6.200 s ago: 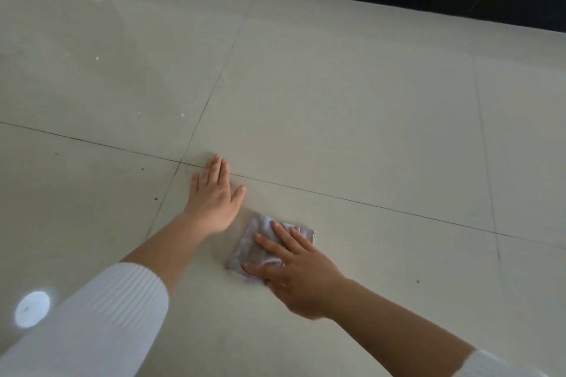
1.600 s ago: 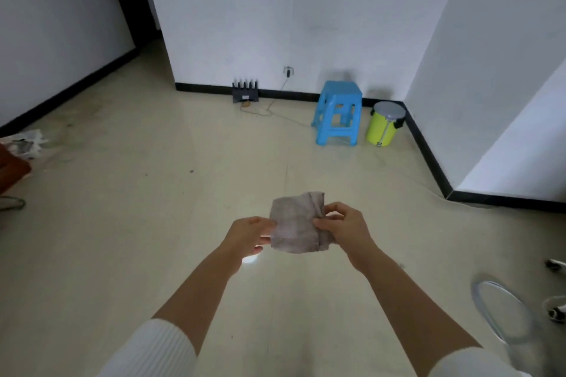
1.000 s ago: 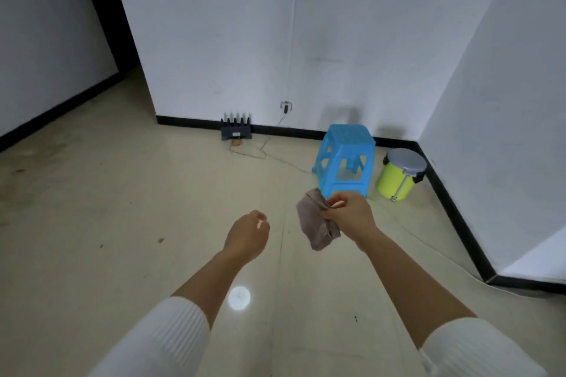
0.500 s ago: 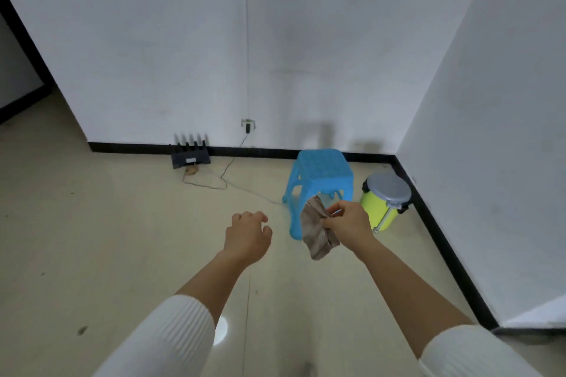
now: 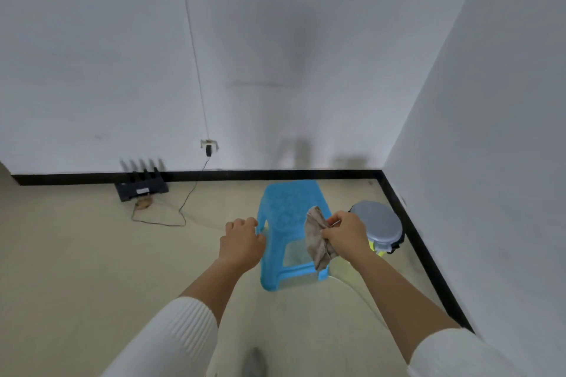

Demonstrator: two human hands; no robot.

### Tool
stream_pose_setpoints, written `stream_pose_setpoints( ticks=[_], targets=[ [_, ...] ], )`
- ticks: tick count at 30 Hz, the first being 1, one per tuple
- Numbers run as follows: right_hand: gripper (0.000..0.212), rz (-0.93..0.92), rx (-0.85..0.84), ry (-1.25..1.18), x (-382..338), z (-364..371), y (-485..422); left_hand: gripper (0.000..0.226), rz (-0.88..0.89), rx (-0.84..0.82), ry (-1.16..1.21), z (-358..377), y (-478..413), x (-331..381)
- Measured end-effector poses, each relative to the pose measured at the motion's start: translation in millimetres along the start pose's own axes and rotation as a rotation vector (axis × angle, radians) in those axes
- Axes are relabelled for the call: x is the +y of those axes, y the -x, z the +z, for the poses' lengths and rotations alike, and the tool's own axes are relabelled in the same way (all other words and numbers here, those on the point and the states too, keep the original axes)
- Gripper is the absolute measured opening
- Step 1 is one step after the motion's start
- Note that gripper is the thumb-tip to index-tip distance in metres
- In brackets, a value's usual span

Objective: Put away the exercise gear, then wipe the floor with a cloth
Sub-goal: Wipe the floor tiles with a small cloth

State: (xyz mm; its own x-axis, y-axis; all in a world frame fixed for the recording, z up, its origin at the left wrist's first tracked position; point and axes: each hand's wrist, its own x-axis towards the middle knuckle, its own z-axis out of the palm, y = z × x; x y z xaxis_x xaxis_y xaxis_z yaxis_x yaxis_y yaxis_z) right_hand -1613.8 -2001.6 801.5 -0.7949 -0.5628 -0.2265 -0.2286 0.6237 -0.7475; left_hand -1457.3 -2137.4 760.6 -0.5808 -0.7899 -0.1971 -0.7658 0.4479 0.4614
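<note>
Hanging from the right hand [image 5: 344, 239], a crumpled grey-brown cloth [image 5: 317, 239] is gripped between curled fingers and thumb, its loose end drooping in front of the blue plastic stool [image 5: 288, 202]. The cloth is held in the air over the stool's near right corner, clear of the pale floor [image 5: 76, 269]. The left hand [image 5: 242, 242] is held out beside it with fingers loosely curled and nothing in them; it is seen against the stool's left edge, though whether that edge is touched cannot be told. Both forearms are bare, with white ribbed sleeves [image 5: 171, 343] pushed back. Just right of the stool, a yellow-green bin [image 5: 378, 223] with a grey lid is set in the corner by the black skirting [image 5: 275, 174]. Further left, a black router [image 5: 142, 188] with upright antennas is placed against the white wall, and a thin cable [image 5: 183, 208] is run from the floor up to a wall socket [image 5: 209, 145]
</note>
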Motion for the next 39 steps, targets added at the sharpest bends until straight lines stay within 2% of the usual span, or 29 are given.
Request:
stream_pose_setpoints(
  ticks=[8,13,15,21,24,26,33,37,39],
  targets=[
    [0.015,0.125,-0.008,0.019,-1,20,-200,0.044,0.022,-0.120,0.015,38,-204,41],
    [0.005,0.188,-0.048,0.094,9,36,-292,0.053,-0.004,-0.213,0.002,67,-298,51],
    [0.012,0.206,-0.076,0.091,17,44,-318,0.055,-0.026,-0.272,0.000,86,-322,50],
    [0.016,0.302,-0.166,0.104,57,84,-390,0.057,-0.084,-0.416,-0.018,145,-371,34],
    [0.031,0.267,-0.194,0.116,69,111,-420,0.057,-0.136,-0.446,-0.016,171,-386,17],
    [0.033,0.267,-0.246,0.107,78,134,-440,0.058,-0.170,-0.464,-0.027,187,-394,5],
    [0.019,0.316,-0.331,0.078,133,192,-495,0.064,-0.228,-0.477,-0.045,256,-416,-20],
    [0.008,0.367,-0.314,0.100,174,193,-517,0.078,-0.173,-0.460,-0.100,283,-419,-25],
    [0.010,0.368,-0.325,0.062,187,189,-522,0.085,-0.130,-0.434,-0.133,292,-424,-26]
  ],
)
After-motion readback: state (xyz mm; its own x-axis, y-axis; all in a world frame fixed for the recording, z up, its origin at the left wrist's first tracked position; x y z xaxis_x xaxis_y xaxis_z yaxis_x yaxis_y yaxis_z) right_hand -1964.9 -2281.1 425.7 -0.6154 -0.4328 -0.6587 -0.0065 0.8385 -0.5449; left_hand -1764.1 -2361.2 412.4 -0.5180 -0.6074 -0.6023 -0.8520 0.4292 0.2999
